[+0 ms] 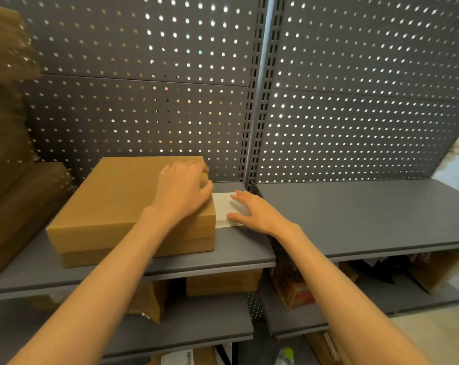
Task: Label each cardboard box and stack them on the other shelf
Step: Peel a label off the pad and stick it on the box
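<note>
We find a plain brown cardboard box lying flat on the left grey shelf, lid closed, with no print or label visible on its top or front. What it holds is hidden from us. Our left hand rests on the box's top right corner, fingers loosely bent over the far edge; it presses rather than grips. Just beside the box, touching its right side, lies a stack of white labels. Any writing on the sheets is too faint to read. Our right hand lies on that stack with fingers spread and nearly straight, holding nothing.

The right grey shelf adjoins the first across a slotted upright, backed by perforated panel.

More cardboard boxes stand stacked at far left, blurred. On the lower shelves we note a brown box, a torn carton and a carton with red print, illegible. At the bottom edge a white printed label shows a barcode we cannot read.
</note>
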Motion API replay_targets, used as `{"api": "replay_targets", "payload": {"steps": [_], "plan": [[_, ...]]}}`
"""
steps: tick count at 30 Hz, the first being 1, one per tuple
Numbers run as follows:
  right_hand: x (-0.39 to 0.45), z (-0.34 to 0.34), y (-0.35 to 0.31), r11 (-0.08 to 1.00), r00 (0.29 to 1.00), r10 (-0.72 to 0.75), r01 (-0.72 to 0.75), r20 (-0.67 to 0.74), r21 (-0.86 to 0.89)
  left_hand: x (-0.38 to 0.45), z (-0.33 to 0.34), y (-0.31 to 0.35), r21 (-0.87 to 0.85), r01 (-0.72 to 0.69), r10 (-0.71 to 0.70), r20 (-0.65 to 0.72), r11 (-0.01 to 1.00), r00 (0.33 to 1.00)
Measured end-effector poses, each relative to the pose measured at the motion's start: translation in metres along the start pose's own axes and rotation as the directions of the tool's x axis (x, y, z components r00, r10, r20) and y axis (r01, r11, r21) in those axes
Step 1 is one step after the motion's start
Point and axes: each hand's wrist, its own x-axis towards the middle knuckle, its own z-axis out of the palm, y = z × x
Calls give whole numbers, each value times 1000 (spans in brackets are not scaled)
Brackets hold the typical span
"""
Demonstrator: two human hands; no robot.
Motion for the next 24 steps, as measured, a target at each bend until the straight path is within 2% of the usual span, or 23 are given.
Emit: {"api": "replay_targets", "payload": {"steps": [8,18,24], "plan": [[3,-4,11,1000,996,-20,20,84,-1,6,17,12,-4,-18,18,36,1000,999],[11,-8,20,989,997,-37,27,65,142,12,20,14,-41,-49,50,22,998,999],[12,-12,16,989,991,-36,54,-127,136,16,20,15,-45,-51,52,20,998,998]]}}
